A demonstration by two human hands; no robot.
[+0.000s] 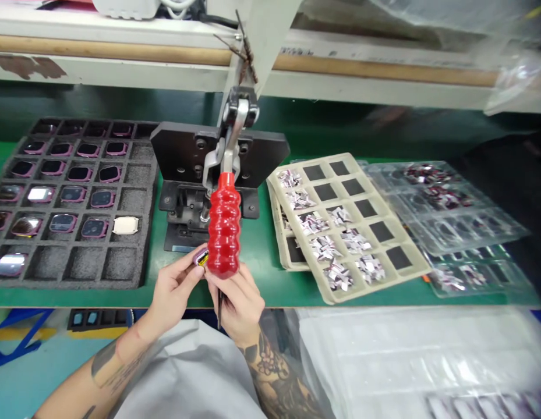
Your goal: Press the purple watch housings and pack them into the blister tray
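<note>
Between the thumb and fingers of my left hand [176,288] is a small purple watch case [201,257], with yellow and black showing on the side turned up. My right hand [237,299] is closed close beside it, around a thin dark tool [220,311] whose rear end sticks out below the palm. Its tip is hidden. Above both hands hangs the red ribbed handle [225,227] of a black toggle-clamp press [187,203], covering part of my right fingers.
To the left lies a grey foam tray [78,265] of purple watches and one white piece. A beige tray [384,256] with small silvery parts rests on another at the right. Clear plastic trays [453,227] lie beyond it. A shelf edge [361,81] runs along the back.
</note>
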